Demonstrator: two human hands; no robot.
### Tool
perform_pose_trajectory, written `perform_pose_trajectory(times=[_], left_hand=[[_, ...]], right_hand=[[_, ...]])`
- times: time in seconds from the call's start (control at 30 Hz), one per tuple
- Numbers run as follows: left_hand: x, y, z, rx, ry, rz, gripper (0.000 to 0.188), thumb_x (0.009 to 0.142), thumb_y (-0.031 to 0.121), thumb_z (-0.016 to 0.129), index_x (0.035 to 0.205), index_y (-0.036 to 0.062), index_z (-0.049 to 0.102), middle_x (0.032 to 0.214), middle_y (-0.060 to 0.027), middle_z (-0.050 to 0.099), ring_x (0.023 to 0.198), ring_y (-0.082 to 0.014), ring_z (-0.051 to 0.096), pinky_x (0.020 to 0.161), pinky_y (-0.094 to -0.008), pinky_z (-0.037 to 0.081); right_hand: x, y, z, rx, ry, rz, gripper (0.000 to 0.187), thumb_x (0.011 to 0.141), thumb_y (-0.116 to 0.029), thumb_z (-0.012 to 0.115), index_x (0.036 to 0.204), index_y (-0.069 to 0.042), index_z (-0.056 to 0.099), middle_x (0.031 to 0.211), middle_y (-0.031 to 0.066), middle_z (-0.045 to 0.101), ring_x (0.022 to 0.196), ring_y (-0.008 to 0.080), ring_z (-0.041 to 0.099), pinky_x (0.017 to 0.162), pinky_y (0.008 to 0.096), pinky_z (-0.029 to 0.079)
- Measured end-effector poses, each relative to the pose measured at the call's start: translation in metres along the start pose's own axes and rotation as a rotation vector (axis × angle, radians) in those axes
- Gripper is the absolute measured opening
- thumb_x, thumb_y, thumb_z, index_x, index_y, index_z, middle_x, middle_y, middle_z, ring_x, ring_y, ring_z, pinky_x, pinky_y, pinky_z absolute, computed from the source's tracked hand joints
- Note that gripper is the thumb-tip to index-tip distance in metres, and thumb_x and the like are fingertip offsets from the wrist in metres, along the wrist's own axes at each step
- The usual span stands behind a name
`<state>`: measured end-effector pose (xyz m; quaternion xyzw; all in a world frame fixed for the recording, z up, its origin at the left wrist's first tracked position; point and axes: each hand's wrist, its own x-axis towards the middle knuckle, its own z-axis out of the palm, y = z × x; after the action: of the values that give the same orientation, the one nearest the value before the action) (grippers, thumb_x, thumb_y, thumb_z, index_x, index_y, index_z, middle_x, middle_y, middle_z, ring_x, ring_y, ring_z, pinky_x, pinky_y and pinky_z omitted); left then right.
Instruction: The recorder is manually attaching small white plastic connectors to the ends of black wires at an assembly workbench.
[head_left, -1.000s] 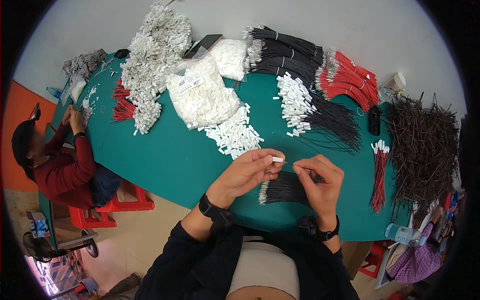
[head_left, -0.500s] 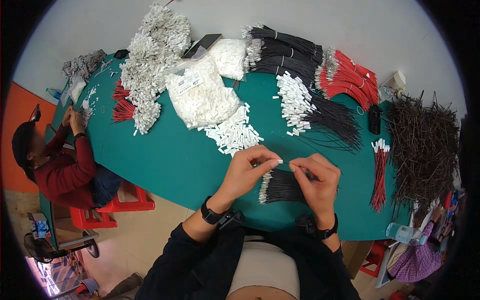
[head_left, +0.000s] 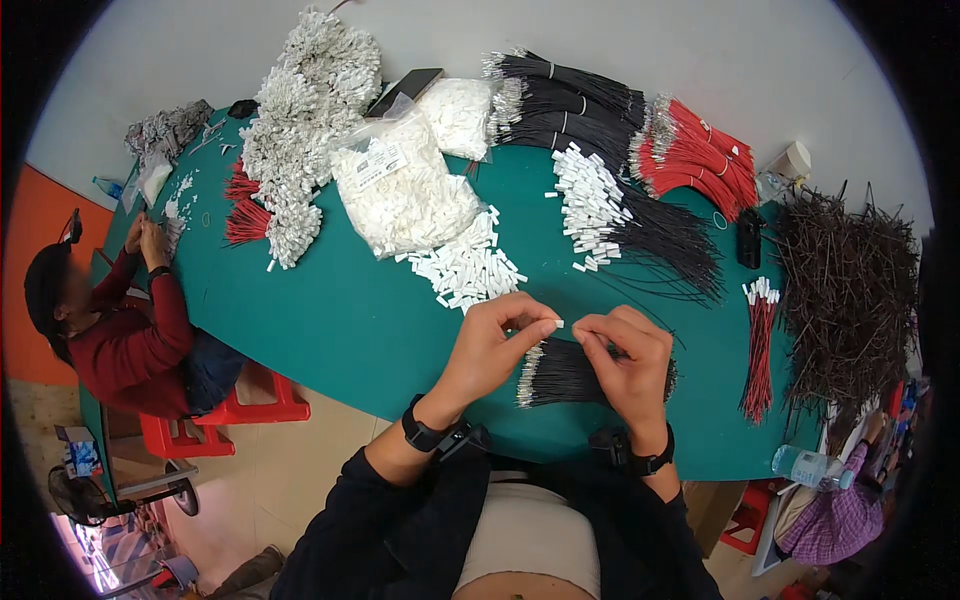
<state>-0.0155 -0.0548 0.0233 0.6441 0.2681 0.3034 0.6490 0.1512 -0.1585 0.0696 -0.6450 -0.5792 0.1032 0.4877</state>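
Note:
Between the thumb and index finger of my left hand [head_left: 492, 345] is a small white plastic connector housing [head_left: 559, 324], its end poking out past the fingertips. Close to its right, my right hand [head_left: 634, 365] pinches a thin black wire [head_left: 660, 328], most of which the fingers hide. Whether the wire's tip touches the housing is too small to tell. Below both hands lies a bundle of black wires [head_left: 562, 374] with metal terminals at their left ends. Loose white housings [head_left: 466, 270] are heaped just beyond my left hand.
Bags of white housings [head_left: 405, 195], black wires with housings [head_left: 650, 225], and red wire bundles [head_left: 705, 160] lie on the green table [head_left: 340, 320]. A tangled brown wire pile [head_left: 845, 290] and a plastic bottle [head_left: 800, 465] are at right. A co-worker [head_left: 130, 320] sits at left.
My right hand has shifted slightly left, so its fingertips are nearer the housing and less wire shows between the hands. The left hand has hardly moved.

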Motion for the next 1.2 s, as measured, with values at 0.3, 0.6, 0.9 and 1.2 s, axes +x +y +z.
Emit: perform_pose_trajectory(times=[0.3,0.6,0.9,1.2], left_hand=[[0.012,0.011,-0.013,0.259,0.038,-0.044,0.012,0.092,0.011,0.077,0.100,0.0016,0.076,0.094,-0.0045,0.072,0.089,-0.0148,0.065,0.080,-0.0299,0.050],[0.023,-0.027,-0.026,0.976,-0.090,0.322,0.020,0.071,0.004,0.084,0.089,0.0088,0.077,0.096,-0.0041,0.063,0.098,-0.0273,0.059,0.086,-0.0388,0.051],[0.027,-0.028,-0.028,1.065,-0.182,0.315,0.023,0.069,0.003,0.083,0.089,0.0076,0.073,0.099,-0.0047,0.061,0.100,-0.0268,0.059,0.089,-0.0389,0.052],[0.027,-0.026,-0.031,0.925,-0.094,0.354,0.013,0.079,0.001,0.077,0.088,0.0039,0.069,0.087,-0.0067,0.067,0.089,-0.0290,0.064,0.082,-0.0385,0.054]], right_hand=[[0.006,0.018,-0.009,-0.036,-0.082,-0.030,0.011,0.079,0.000,0.079,0.088,-0.004,0.075,0.069,0.0068,0.061,0.065,0.0240,0.059,0.063,0.0375,0.044],[0.005,0.059,-0.024,-0.310,-0.372,-0.060,0.016,0.080,-0.006,0.078,0.095,-0.002,0.073,0.103,0.0120,0.071,0.097,0.0343,0.065,0.088,0.0434,0.052],[-0.020,0.053,0.002,-0.244,-0.520,-0.027,0.011,0.079,-0.007,0.079,0.087,-0.002,0.073,0.083,0.0095,0.065,0.085,0.0321,0.063,0.078,0.0432,0.053],[-0.023,0.049,-0.004,-0.144,-0.428,-0.010,0.008,0.082,-0.005,0.076,0.088,-0.001,0.073,0.085,0.0115,0.070,0.081,0.0322,0.064,0.074,0.0429,0.053]])
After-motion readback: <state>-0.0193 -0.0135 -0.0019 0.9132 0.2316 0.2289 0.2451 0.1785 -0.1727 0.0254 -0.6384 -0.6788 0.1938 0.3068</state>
